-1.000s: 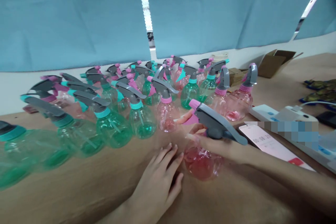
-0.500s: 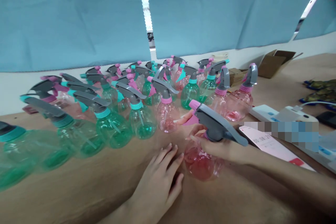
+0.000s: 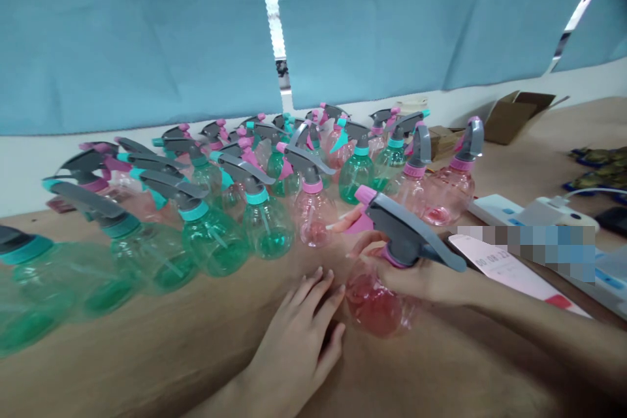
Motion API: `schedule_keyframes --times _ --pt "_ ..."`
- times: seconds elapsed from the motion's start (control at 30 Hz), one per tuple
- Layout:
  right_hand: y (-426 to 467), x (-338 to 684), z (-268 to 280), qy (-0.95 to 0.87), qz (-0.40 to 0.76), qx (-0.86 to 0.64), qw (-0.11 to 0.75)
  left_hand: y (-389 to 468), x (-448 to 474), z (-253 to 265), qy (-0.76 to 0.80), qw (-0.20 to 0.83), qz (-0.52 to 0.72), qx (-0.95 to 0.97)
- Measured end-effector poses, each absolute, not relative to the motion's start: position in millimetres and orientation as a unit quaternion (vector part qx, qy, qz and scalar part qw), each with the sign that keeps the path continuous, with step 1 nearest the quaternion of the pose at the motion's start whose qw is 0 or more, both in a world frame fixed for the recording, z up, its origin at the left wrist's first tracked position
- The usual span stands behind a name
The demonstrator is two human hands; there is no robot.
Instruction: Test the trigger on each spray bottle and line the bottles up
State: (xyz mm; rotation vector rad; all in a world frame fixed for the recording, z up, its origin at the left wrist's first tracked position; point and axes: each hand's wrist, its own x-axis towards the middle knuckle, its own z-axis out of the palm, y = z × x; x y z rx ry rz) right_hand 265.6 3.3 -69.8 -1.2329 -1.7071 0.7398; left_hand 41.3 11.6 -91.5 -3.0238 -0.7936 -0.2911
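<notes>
My right hand (image 3: pixel 392 268) is wrapped around the neck of a pink spray bottle (image 3: pixel 375 307), its index finger stretched out past the pink trigger. The bottle stands on the table with its grey head and pink nozzle pointing to the upper left. Just left of it, my left hand (image 3: pixel 298 330) lies flat on the tabletop, fingers stretched out and holding nothing. Beyond the fingertips stand another pink spray bottle (image 3: pixel 313 219) and a green spray bottle (image 3: pixel 269 232) with a turquoise collar.
Several more green and pink spray bottles crowd the left and back, including a large green one (image 3: pixel 215 248). To the right lie a phone (image 3: pixel 509 268) with a timer display and a white power strip (image 3: pixel 499 212). An open cardboard box (image 3: pixel 512 119) sits at the back right.
Both hands and the held spray bottle keep their places. Only the view has shifted very slightly.
</notes>
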Motion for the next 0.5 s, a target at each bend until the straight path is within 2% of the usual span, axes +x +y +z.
schedule_keyframes --times 0.3,0.5 --pt "1.0 264.9 -56.4 -0.705 0.287 -0.489 0.426 12.1 40.3 -92.1 -0.25 -0.006 -0.11 -0.962" --pt "-6.4 264.0 -44.8 -0.679 0.347 -0.491 0.421 12.1 40.3 -92.7 -0.247 -0.006 -0.123 -0.961"
